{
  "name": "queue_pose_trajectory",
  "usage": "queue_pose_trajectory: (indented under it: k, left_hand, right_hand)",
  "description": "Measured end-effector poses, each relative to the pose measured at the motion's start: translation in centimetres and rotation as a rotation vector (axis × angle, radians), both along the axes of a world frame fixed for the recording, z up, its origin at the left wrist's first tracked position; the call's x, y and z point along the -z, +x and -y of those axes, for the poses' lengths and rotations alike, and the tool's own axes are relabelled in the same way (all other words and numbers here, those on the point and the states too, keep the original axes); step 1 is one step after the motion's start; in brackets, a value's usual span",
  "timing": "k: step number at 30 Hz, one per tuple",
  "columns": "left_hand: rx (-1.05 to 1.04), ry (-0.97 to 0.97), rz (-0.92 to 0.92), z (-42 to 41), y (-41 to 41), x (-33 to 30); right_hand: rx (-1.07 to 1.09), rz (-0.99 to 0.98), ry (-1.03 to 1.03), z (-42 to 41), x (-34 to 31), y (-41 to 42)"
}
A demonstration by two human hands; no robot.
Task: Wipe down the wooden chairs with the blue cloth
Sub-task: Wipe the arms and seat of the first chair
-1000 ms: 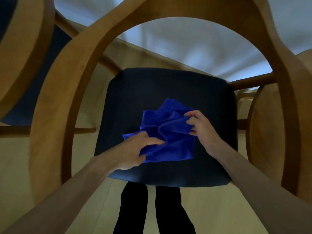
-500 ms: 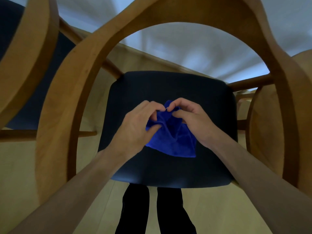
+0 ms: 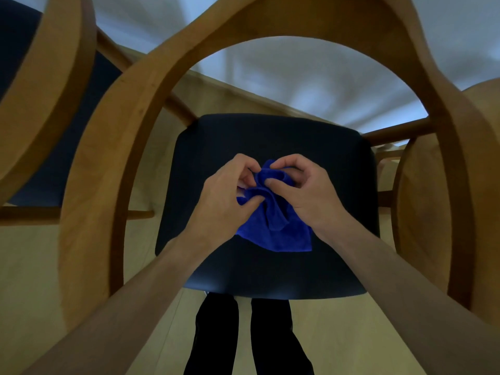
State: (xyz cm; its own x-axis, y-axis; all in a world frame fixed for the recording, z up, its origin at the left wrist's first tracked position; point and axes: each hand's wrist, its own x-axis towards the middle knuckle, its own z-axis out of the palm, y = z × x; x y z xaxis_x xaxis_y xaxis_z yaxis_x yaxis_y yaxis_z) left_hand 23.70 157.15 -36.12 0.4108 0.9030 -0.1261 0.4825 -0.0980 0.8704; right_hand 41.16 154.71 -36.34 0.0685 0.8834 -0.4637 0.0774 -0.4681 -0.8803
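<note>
A blue cloth [image 3: 278,228] hangs bunched over the dark seat [image 3: 270,142] of a wooden chair whose curved back frame [image 3: 108,147] arches around the view. My left hand [image 3: 224,196] pinches the cloth's upper left folds with thumb and fingers. My right hand [image 3: 303,190] pinches the upper right folds, fingertips nearly meeting the left hand's. The cloth's lower half hangs loose below both hands.
A second wooden chair [image 3: 40,85] with a dark seat stands at the left. Another wooden chair back [image 3: 422,212] stands at the right. Light wooden floor [image 3: 338,334] lies below, with my dark trouser legs [image 3: 243,336] behind the seat's near edge. A pale wall [image 3: 311,85] lies beyond.
The cloth lay spread on the seat; both hands have gathered it up, moved together toward its top and now pinch it bunched between them.
</note>
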Motion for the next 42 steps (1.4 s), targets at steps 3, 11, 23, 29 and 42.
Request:
queue_pose_trajectory:
  k: [3,11,23,29,42]
  left_hand:
    - [-0.034,-0.055,0.046,0.0,-0.2,-0.1]
    - [-0.056,0.005,0.037,0.1,0.2,-0.4]
    - [0.125,0.217,-0.274,-0.3,-0.1,-0.8]
    - [0.145,0.327,-0.191,-2.3,0.5,-4.3]
    - [-0.014,0.092,0.115,-5.2,2.5,-12.0]
  right_hand:
    - [-0.024,0.003,-0.022,0.0,0.0,0.1]
    - [-0.019,0.116,-0.005,0.4,0.1,-0.2]
    - [-0.124,0.143,-0.043,0.7,-0.2,0.5]
    - [0.095,0.469,-0.110,0.7,-1.2,0.3]
    - [-0.187,0.562,-0.445,-4.5,-16.5,8.5]
